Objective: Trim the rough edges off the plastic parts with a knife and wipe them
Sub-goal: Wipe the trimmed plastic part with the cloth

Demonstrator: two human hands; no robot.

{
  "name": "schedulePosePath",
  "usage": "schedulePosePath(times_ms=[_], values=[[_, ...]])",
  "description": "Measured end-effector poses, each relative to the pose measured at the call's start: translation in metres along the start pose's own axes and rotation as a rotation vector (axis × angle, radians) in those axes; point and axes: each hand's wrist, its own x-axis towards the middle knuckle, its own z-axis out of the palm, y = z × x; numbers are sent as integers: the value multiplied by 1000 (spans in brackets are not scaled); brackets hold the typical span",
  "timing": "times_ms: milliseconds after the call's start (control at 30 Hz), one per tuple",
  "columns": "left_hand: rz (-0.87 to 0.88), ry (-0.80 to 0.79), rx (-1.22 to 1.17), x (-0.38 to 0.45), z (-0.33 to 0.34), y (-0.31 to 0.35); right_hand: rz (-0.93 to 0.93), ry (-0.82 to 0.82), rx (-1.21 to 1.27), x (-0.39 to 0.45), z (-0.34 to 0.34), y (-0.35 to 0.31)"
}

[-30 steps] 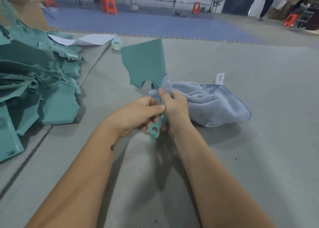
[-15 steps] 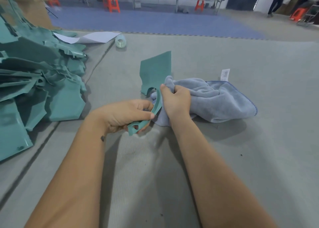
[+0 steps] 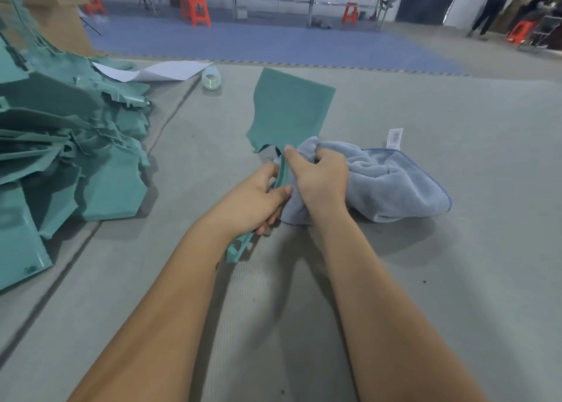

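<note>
Wiping step on 1 teal plastic part point(image 3: 289, 109)
Left hand point(image 3: 258, 197) grips its narrow stem above the bench point(image 3: 456, 280) middle; right hand point(image 3: 322, 173) clutches the grey cloth point(image 3: 392, 185) against it. Next, likely slide cloth along the edge

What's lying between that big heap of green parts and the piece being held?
Only bare grey mat, in the head view, between the pile of parts and the held plastic part.

Teal part point(image 3: 289, 109) — flat panel tilted up, thin arm held; grey-blue cloth point(image 3: 392, 182) bunched against it — teal pile point(image 3: 70, 146) at left.
</note>
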Motion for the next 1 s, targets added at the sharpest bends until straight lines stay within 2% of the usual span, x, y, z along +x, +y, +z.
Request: schedulePosePath(times_ms=[133,233,300,367,467,533,600,667,733,900,1000], values=[[-32,-120,45,-5,-2,0,108,134,100,13,-10,4],[-69,-161,47,-8,-4,-1,183,322,342,15,-20,-2],[-99,-140,41,-7,-6,-2,222,381,535,18,-30,-6],[-129,-87,15,-5,-10,-4,165,317,621,19,-38,-11],[-148,0,30,0,-9,-8,-94,194,410,4,-31,-21],[-154,34,39,2,-6,-9,-279,-31,213,-12,-18,-19],[-161,16,65,3,-5,-10,-383,-344,-75,-23,-6,-10],[-189,-58,147,4,-8,-10,-254,-599,-249,-25,0,-3],[-240,-118,202,4,-11,-10,-101,-643,-305,-18,5,-1],[-304,-164,223,5,-16,-13,-159,-683,-490,12,18,-3],[-316,-199,222,4,-20,-14,-175,-645,-536,29,23,5]])
